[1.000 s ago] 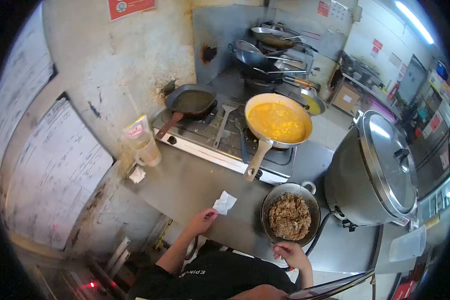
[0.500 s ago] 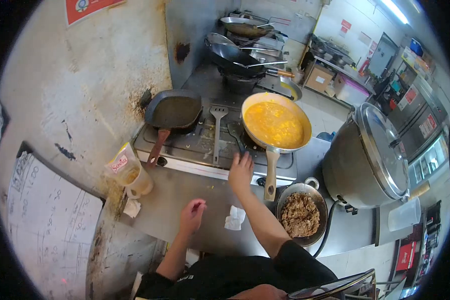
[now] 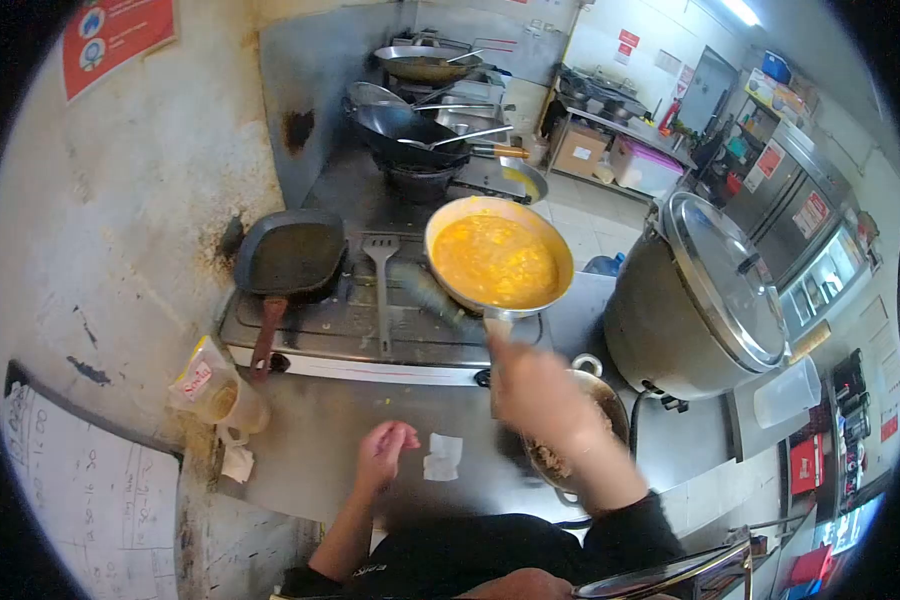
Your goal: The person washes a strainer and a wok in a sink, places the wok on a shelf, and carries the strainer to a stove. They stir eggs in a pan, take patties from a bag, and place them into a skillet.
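My right hand (image 3: 555,395), smeared by motion, is closed beside the pale handle of a frying pan (image 3: 497,250). A blurred dark cooking spoon (image 3: 428,295) extends left from it, over the stove edge of the pan. Runny yellow egg mixture (image 3: 500,262) fills much of the pan. Over the steel counter, my left hand (image 3: 386,447) has its fingers curled together with nothing visible in them. A white paper napkin (image 3: 443,457) lies just right of it. Under my right forearm, a metal bowl (image 3: 622,410) of brown minced food is partly hidden.
On the stove (image 3: 360,365) rest a grey slotted turner (image 3: 381,290) and a square dark pan (image 3: 292,255). A plastic jug (image 3: 235,405) holding a bag stands at left. A large lidded pot (image 3: 660,310) is at right; woks (image 3: 410,130) are stacked behind.
My right hand has swung right from the spoon's resting place to the pan handle and bowl. The spoon has turned and is blurred. My view has shifted; my left hand remains over the counter.
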Demonstrator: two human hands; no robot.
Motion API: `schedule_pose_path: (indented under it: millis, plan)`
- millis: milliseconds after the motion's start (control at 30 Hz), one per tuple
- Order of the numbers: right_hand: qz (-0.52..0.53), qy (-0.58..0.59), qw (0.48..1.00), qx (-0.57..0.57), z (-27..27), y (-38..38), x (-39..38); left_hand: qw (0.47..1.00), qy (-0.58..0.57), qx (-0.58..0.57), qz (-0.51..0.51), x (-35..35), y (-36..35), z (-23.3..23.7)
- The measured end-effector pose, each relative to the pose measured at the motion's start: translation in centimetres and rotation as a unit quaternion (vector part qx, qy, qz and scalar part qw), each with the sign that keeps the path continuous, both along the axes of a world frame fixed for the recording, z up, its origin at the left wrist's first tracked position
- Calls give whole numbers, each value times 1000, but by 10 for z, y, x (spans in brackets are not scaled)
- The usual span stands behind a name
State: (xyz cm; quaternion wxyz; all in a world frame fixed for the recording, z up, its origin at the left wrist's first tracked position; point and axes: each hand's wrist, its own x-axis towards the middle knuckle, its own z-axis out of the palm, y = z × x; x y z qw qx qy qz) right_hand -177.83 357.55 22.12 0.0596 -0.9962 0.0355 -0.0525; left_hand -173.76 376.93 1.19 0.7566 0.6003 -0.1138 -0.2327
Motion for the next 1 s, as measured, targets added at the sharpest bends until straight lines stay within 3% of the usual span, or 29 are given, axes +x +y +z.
schedule_pose_path:
  millis: [33,100,133,167,200,233,267,300,333,367,433,600,667,867,1000]
  plan:
    - [-3,-53,998,-34,12,-27,3,1000,3,-3,-3,1,-18,6]
    - [-57,-80,977,-187,29,-86,27,981,92,-27,-166,6,-60,21]
    - [-58,-67,963,-255,33,-117,44,982,91,-30,-163,11,-83,25]
    - [-59,-53,943,-322,34,-150,61,965,171,-49,-195,17,-106,28]
    - [-2,-40,933,-357,30,-188,77,939,249,-66,-226,22,-126,30]
    - [55,-29,919,-390,29,-220,91,941,246,-69,-223,26,-140,38]
    - [57,-33,918,-392,34,-243,101,910,323,-132,-222,30,-151,48]
    - [93,27,897,-430,41,-260,111,870,396,-193,-219,33,-161,55]
    - [128,88,871,-466,43,-273,120,871,427,-174,-170,35,-167,54]
    - [129,86,871,-466,49,-278,126,872,426,-174,-169,37,-169,51]
    - [146,207,844,-473,56,-284,132,850,430,-216,-214,38,-164,43]
    - [202,250,879,-352,9,-266,133,860,445,-164,-188,43,-163,55]
    - [210,231,921,-234,-12,-263,137,877,436,-84,-187,45,-166,55]
    - [185,177,966,-34,-62,-240,148,886,411,-19,-214,50,-167,68]
    - [133,155,979,-12,-78,-225,160,886,407,-20,-220,51,-170,55]
